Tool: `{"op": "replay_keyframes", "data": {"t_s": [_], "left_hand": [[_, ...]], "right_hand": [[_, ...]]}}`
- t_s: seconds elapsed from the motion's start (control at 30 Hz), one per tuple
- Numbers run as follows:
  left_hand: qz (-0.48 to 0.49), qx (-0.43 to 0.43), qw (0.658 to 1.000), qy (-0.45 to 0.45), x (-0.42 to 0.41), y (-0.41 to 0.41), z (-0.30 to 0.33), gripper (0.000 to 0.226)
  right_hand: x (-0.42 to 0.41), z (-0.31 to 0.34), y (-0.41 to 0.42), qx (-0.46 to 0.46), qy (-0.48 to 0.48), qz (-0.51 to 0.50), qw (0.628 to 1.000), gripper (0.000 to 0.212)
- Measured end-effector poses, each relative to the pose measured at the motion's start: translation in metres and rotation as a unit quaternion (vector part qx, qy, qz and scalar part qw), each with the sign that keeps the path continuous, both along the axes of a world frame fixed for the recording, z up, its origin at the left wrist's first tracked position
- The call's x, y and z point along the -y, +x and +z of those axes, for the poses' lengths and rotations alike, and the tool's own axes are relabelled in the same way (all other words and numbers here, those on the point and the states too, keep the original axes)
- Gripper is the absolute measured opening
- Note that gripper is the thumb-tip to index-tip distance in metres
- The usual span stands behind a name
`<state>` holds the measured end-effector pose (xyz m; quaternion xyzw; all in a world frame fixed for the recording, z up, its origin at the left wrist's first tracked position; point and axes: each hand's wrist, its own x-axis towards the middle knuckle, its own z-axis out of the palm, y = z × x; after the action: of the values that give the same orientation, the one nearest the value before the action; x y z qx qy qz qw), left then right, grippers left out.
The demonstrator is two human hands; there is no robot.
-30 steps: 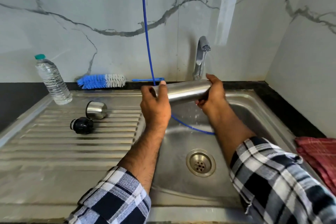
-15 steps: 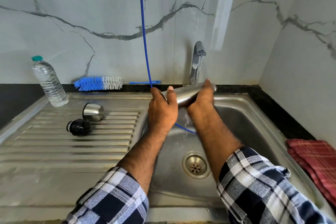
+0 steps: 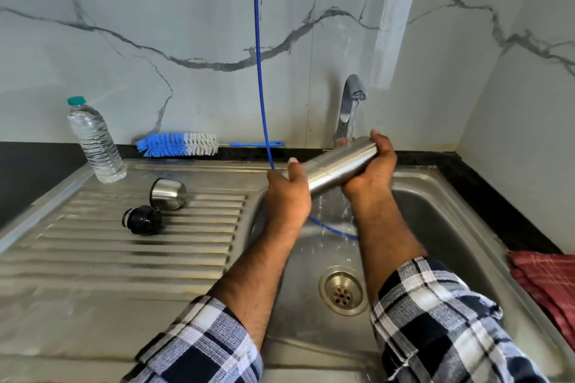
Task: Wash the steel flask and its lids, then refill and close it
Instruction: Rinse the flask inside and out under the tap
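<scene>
The steel flask [image 3: 337, 165] lies almost sideways over the sink basin [image 3: 435, 227], its right end raised under the running tap [image 3: 351, 102]. My left hand [image 3: 287, 193] grips its lower left end. My right hand [image 3: 371, 169] wraps round its upper right end, where water falls onto it and splashes down. The steel cup lid [image 3: 168, 193] lies on its side on the ribbed drainboard [image 3: 124, 258]. The black inner lid [image 3: 143, 219] lies just in front of the cup lid.
A blue and white bottle brush [image 3: 180, 144] lies along the back ledge. A plastic water bottle [image 3: 95, 141] stands at the back left. A blue cord [image 3: 259, 71] hangs down into the basin. A red cloth [image 3: 547, 283] lies at the right. The drain [image 3: 341, 292] is below my arms.
The flask has tilted so that its right end is higher under the tap. My right hand has slid back out along it to the right end.
</scene>
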<state>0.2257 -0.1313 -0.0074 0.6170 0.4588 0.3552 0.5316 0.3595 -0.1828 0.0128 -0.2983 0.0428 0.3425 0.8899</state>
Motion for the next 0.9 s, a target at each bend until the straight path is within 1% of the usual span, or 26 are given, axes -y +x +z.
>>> {"op": "replay_keyframes", "data": {"t_s": [0.03,0.07,0.1,0.13,0.17,0.23,0.3,0.37,0.4,0.43,0.47,0.5,0.53,0.57,0.63,0.7,0.73,0.77,0.8,0.83,0.9], "left_hand": [[0.022,-0.033,0.992,0.117,0.004,0.000,-0.001,0.060],[0.041,-0.052,0.973,0.222,0.007,0.000,-0.001,0.060],[0.055,-0.063,0.949,0.303,0.009,-0.001,-0.002,0.062],[0.056,-0.079,0.932,0.349,0.009,-0.001,-0.002,0.067],[0.057,-0.089,0.924,0.367,0.007,-0.002,0.000,0.069],[0.047,-0.084,0.927,0.363,0.000,-0.003,0.000,0.065],[0.021,-0.054,0.944,0.325,-0.006,-0.006,0.000,0.059],[0.013,-0.049,0.969,0.243,-0.009,-0.006,0.003,0.055],[0.004,-0.050,0.983,0.178,-0.010,-0.004,0.003,0.054],[-0.011,-0.029,0.995,0.091,-0.011,-0.005,0.006,0.054],[-0.029,0.009,0.999,-0.010,-0.013,-0.004,0.008,0.054],[-0.054,0.043,0.991,-0.117,-0.016,-0.005,0.009,0.053],[-0.083,0.062,0.973,-0.205,-0.019,-0.009,0.010,0.052],[-0.110,0.068,0.953,-0.273,-0.022,-0.013,0.010,0.051],[-0.163,0.084,0.909,-0.374,-0.026,-0.023,0.008,0.049],[-0.208,0.094,0.875,-0.427,-0.031,-0.032,0.007,0.051],[-0.220,0.093,0.869,-0.434,-0.032,-0.035,0.007,0.052],[-0.219,0.091,0.871,-0.430,-0.033,-0.035,0.007,0.052],[-0.213,0.093,0.879,-0.416,-0.032,-0.032,0.008,0.052],[-0.194,0.097,0.894,-0.392,-0.030,-0.028,0.008,0.051],[-0.145,0.106,0.931,-0.318,-0.025,-0.019,0.008,0.049]], "right_hand": [[-0.004,0.004,-0.004,0.000,-0.032,-0.009,0.999,0.057],[-0.010,0.006,-0.010,0.006,-0.066,-0.017,0.998,0.058],[-0.014,0.008,-0.016,0.017,-0.102,-0.025,0.994,0.058],[-0.020,0.009,-0.023,0.028,-0.133,-0.031,0.990,0.059],[-0.024,0.009,-0.027,0.037,-0.163,-0.039,0.985,0.062],[-0.025,0.012,-0.031,0.060,-0.211,-0.060,0.974,0.070],[-0.020,0.017,-0.025,0.076,-0.228,-0.066,0.968,0.072],[-0.013,0.022,-0.017,0.070,-0.193,-0.017,0.979,0.067],[-0.009,0.023,-0.013,0.067,-0.172,0.010,0.983,0.060],[-0.006,0.026,-0.010,0.065,-0.152,0.027,0.986,0.052],[-0.003,0.027,-0.008,0.064,-0.129,0.035,0.989,0.046],[-0.001,0.027,-0.006,0.067,-0.101,0.041,0.992,0.042],[-0.001,0.025,-0.004,0.073,-0.067,0.046,0.994,0.041],[0.000,0.022,-0.002,0.080,-0.032,0.048,0.995,0.043],[0.000,0.017,0.002,0.084,0.055,0.053,0.994,0.045],[0.003,0.015,0.007,0.096,0.126,0.074,0.985,0.038],[0.006,0.018,0.008,0.113,0.145,0.085,0.979,0.032],[0.009,0.023,0.009,0.125,0.144,0.092,0.977,0.027],[0.009,0.028,0.010,0.131,0.121,0.094,0.980,0.023],[0.008,0.035,0.011,0.131,0.077,0.086,0.985,0.021],[0.003,0.046,0.013,0.153,-0.058,0.047,0.985,0.027]]}}
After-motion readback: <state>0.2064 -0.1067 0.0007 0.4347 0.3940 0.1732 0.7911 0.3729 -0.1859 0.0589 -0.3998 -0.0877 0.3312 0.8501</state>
